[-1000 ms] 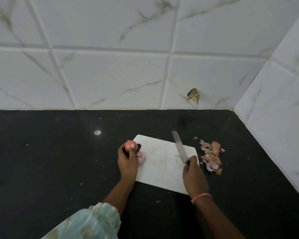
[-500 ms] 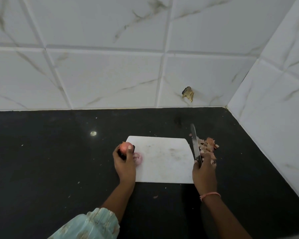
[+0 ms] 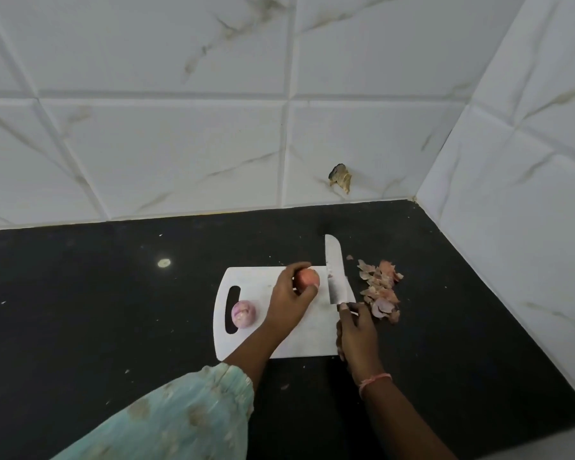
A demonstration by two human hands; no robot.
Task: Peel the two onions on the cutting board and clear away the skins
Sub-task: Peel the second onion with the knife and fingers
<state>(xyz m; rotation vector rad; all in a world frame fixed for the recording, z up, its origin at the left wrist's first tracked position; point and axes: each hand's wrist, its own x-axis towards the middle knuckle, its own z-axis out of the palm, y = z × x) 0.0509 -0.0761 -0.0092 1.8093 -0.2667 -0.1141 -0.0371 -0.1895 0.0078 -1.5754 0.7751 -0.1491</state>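
A white cutting board (image 3: 292, 343) lies on the black counter. My left hand (image 3: 289, 300) grips an orange-pink onion (image 3: 307, 279) over the board's far right part. A second, peeled pale purple onion (image 3: 243, 313) rests by the board's handle slot at the left. My right hand (image 3: 357, 330) holds a knife (image 3: 335, 272) by its handle at the board's right edge, blade pointing away from me, just right of the held onion. A heap of onion skins (image 3: 380, 290) lies on the counter right of the board.
The black counter (image 3: 113, 310) meets white tiled walls behind and at the right, forming a corner. A chipped spot (image 3: 340, 177) marks the back wall. A small white speck (image 3: 164, 262) and crumbs dot the counter. My light green sleeve (image 3: 186, 416) covers the left forearm.
My left hand carried the orange-pink onion from the board's left side to its right part, leaving the peeled onion uncovered. The knife in my right hand now stands close beside the held onion.
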